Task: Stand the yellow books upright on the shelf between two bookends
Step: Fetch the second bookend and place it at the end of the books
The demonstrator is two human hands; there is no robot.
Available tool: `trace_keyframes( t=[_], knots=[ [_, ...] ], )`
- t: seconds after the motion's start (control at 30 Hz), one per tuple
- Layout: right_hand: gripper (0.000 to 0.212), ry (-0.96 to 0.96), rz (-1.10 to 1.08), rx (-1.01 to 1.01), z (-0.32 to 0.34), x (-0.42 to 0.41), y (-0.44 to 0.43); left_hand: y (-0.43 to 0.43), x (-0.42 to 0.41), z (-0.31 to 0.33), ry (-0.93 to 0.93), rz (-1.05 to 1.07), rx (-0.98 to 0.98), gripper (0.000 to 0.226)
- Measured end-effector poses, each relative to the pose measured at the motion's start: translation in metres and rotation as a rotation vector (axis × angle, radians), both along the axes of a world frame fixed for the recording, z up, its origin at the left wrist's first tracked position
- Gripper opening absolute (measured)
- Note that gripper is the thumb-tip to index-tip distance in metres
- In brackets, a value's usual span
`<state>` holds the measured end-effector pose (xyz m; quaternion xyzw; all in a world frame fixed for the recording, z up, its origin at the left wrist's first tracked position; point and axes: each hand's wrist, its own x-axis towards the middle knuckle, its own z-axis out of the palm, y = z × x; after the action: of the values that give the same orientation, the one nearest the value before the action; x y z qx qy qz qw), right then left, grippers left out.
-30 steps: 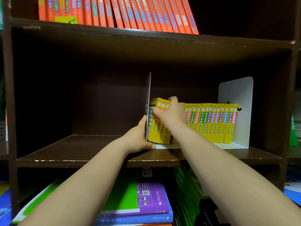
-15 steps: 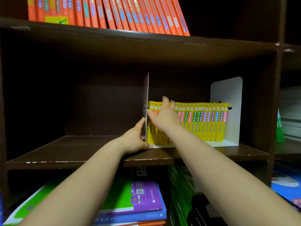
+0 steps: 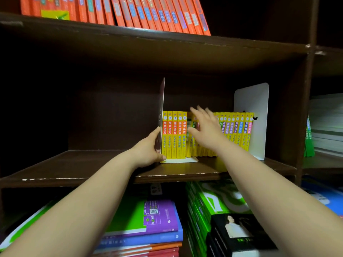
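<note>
Upper shelf: row of orange books [image 3: 130, 13], spines leaning left, w/ one yellow-green cover [image 3: 55, 15] at front. Below the middle board: flat stack topped by a green & purple book [image 3: 148, 217], next to it a pile of green books [image 3: 209, 201] w/ a black book [image 3: 239, 236] on top. Far right: green booklet [image 3: 309, 140] upright.

dim, shadowed shelf recesses, motion-blurred right hand [image 3: 206, 130], wide-angle edge warping
</note>
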<state>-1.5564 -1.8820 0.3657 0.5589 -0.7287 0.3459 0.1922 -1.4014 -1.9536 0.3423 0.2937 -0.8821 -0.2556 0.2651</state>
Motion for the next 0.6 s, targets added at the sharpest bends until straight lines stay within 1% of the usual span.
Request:
trace_keyframes(
  t=[0.13,0.27,0.33,0.43,0.5,0.6],
  knots=[
    [0.064,-0.024,0.052,-0.042,0.004,-0.001,0.0,0.001,-0.003,0.002,-0.007,-0.006,-0.015,0.091],
    [0.049,-0.096,0.198,-0.037,0.011,-0.001,0.0,0.001,-0.005,0.0,0.021,-0.026,0.001,0.09],
    [0.047,-0.046,0.155,-0.018,0.013,-0.006,0.001,-0.001,-0.007,0.0,0.039,-0.041,0.003,0.09],
    [0.055,0.116,0.015,0.035,0.01,-0.017,0.001,-0.004,-0.01,-0.001,0.034,-0.036,0.001,0.091],
    [0.059,0.151,0.014,0.049,0.008,-0.022,0.002,-0.007,-0.01,-0.001,0.039,-0.032,0.019,0.092],
    [0.063,0.171,0.017,0.012,0.007,-0.025,0.004,-0.006,-0.009,-0.001,0.045,-0.034,0.031,0.092]
  ],
)
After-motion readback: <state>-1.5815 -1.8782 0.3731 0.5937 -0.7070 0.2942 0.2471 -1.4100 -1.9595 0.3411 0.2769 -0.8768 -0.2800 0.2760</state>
